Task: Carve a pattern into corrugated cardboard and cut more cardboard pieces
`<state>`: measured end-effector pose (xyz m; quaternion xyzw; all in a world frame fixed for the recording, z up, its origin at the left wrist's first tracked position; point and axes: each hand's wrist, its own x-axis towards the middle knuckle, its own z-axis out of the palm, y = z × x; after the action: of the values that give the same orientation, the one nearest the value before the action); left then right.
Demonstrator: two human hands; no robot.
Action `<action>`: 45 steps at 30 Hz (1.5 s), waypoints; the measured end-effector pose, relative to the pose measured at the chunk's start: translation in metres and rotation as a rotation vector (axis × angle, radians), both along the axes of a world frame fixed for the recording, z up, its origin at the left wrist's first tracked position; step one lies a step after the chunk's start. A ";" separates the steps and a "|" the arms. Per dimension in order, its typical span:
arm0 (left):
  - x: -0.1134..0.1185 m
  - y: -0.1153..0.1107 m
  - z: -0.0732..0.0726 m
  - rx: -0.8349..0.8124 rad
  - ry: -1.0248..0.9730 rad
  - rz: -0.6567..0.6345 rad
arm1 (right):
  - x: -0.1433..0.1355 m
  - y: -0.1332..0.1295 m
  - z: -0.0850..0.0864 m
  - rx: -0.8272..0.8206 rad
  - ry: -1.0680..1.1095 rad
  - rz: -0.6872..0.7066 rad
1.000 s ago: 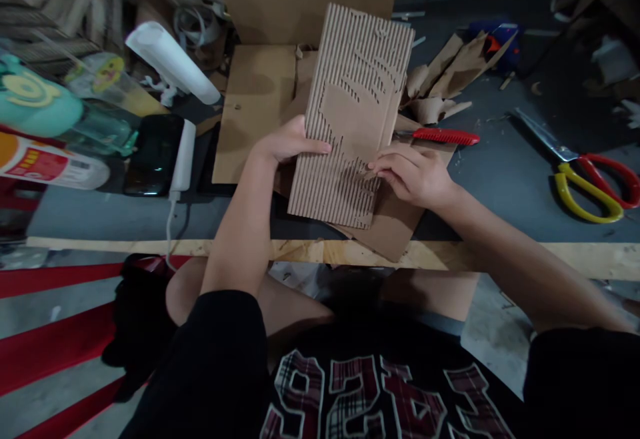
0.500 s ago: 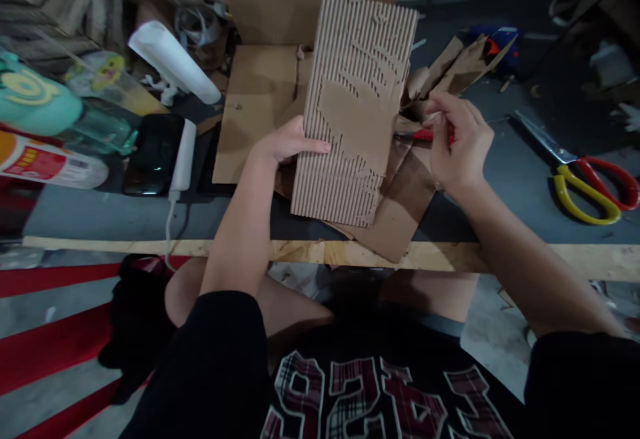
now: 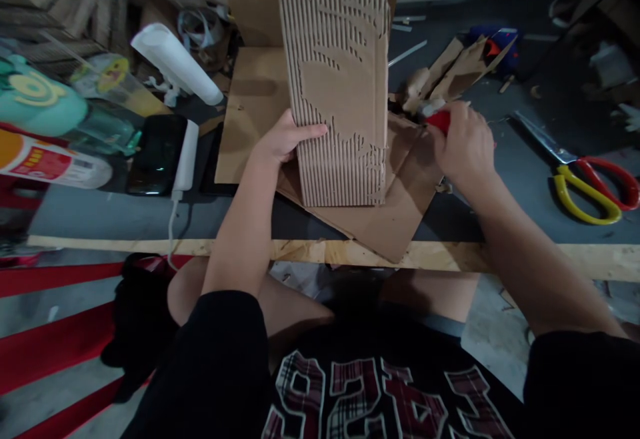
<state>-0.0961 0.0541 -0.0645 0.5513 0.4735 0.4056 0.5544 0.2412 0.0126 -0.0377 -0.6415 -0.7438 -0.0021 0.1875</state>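
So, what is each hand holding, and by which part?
The left hand holds the corrugated cardboard by its left edge, thumb across the front. The right hand grips the red-handled tool by its handle.

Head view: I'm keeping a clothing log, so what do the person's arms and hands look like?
The left hand and right hand are gloveless, with no watch or bracelet showing. The left sleeve and right sleeve are short, black and unmarked.
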 end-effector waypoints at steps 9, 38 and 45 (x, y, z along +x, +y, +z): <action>0.001 -0.004 0.004 -0.015 -0.027 -0.015 | -0.003 -0.008 0.007 -0.054 0.034 -0.012; -0.006 0.007 -0.008 0.097 -0.046 0.075 | -0.004 -0.014 0.010 0.164 -0.096 0.316; -0.005 0.007 -0.005 0.088 0.016 0.092 | -0.009 -0.016 -0.002 0.154 0.001 0.261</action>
<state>-0.1007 0.0608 -0.0694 0.5560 0.4843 0.4469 0.5065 0.2321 -0.0035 -0.0393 -0.5233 -0.8183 -0.0343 0.2353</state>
